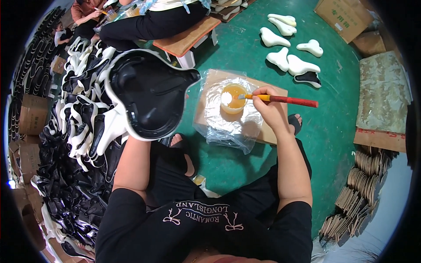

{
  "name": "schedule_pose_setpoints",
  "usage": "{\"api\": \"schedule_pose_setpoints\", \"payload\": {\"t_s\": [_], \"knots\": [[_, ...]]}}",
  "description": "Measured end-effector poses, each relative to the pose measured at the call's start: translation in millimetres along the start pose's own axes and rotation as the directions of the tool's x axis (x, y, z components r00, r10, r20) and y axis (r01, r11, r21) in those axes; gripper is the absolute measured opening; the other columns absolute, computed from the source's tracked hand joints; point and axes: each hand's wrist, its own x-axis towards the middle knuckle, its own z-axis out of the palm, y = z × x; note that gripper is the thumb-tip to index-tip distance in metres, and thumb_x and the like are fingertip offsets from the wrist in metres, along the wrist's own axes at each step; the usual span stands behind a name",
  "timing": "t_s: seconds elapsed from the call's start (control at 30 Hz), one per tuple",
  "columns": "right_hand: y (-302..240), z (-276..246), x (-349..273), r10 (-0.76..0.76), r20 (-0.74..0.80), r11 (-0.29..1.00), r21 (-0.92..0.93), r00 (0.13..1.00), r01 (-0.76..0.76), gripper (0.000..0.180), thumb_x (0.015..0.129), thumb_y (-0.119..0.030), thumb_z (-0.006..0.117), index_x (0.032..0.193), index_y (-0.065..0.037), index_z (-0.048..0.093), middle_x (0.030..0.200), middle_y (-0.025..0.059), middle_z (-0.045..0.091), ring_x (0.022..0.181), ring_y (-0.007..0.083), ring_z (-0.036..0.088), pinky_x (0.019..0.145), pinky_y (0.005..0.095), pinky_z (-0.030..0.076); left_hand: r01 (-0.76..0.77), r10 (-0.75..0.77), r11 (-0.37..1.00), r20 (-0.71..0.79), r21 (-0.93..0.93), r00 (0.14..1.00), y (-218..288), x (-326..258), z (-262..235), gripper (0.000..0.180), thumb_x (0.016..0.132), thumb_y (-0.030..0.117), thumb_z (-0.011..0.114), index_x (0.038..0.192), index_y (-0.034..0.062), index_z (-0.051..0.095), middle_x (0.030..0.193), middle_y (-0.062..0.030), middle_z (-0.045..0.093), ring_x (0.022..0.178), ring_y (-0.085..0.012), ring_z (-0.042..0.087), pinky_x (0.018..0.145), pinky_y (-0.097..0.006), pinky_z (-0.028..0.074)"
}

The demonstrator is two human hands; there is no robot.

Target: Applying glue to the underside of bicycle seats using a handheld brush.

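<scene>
A bicycle saddle (pixel 149 94) with a black shell facing up and a white foam rim is raised at the left. My left forearm (pixel 133 164) reaches up beneath it; the saddle hides most of that hand, which holds it from below. In my right hand (pixel 267 107) is a paintbrush (pixel 294 101) with a red and yellow handle, pinched between the fingers. Its bristles are at a clear tub (pixel 233 100) of amber liquid. The tub stands on plastic film (pixel 210 111) spread over a cardboard box (pixel 274 133).
A large heap of white and black saddle parts (pixel 81 105) lies at the left. Several white saddle pads (pixel 302 65) rest on the green floor at the far right. Stacks of brown boards (pixel 351 197) stand at the near right. Another person sits by a stool (pixel 188 37).
</scene>
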Motion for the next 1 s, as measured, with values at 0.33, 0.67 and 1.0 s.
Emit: {"api": "schedule_pose_setpoints", "payload": {"t_s": [0.33, 0.67, 1.0], "knots": [[-23, -11, 1, -0.105, -0.089, 0.994, -0.039, 0.990, 0.102, 0.010, 0.077, -0.007, 0.066, 0.084, 0.000, 0.063, 0.086, 0.0078, 0.061, 0.077, 0.0167, 0.058, 0.067, 0.0281, 0.047, 0.010, 0.018, 0.599, -0.026, 0.801, 1.000, -7, 18, -42, 0.051, 0.085, 0.015, 0.064, 0.128, -0.0043, 0.043, 0.126, -0.0179, 0.052, 0.108, -0.0300, 0.057, 0.097, -0.039, 0.045], [-14, -21, 2, 0.005, -0.133, 0.953, 0.302, 0.991, 0.035, 0.015, 0.082, -0.002, 0.067, 0.095, 0.000, 0.060, 0.087, 0.0055, 0.063, 0.075, 0.0110, 0.061, 0.069, 0.0229, 0.050, -0.212, 0.177, 0.484, 0.143, 0.849, 0.974, -21, 7, -23, 0.048, 0.085, 0.014, 0.064, 0.127, -0.0018, 0.046, 0.124, -0.0157, 0.053, 0.110, -0.0287, 0.055, 0.098, -0.038, 0.043], [-37, -21, -2, -0.021, -0.183, 0.891, 0.443, 0.983, 0.101, 0.016, 0.085, -0.002, 0.066, 0.100, 0.001, 0.060, 0.090, 0.0065, 0.063, 0.079, 0.0123, 0.062, 0.073, 0.0234, 0.051, -0.378, 0.207, 0.378, 0.321, 0.845, 0.924, -53, 27, -9, 0.046, 0.084, 0.013, 0.064, 0.125, 0.0007, 0.049, 0.122, -0.0134, 0.054, 0.111, -0.0273, 0.052, 0.098, -0.037, 0.041]]}}
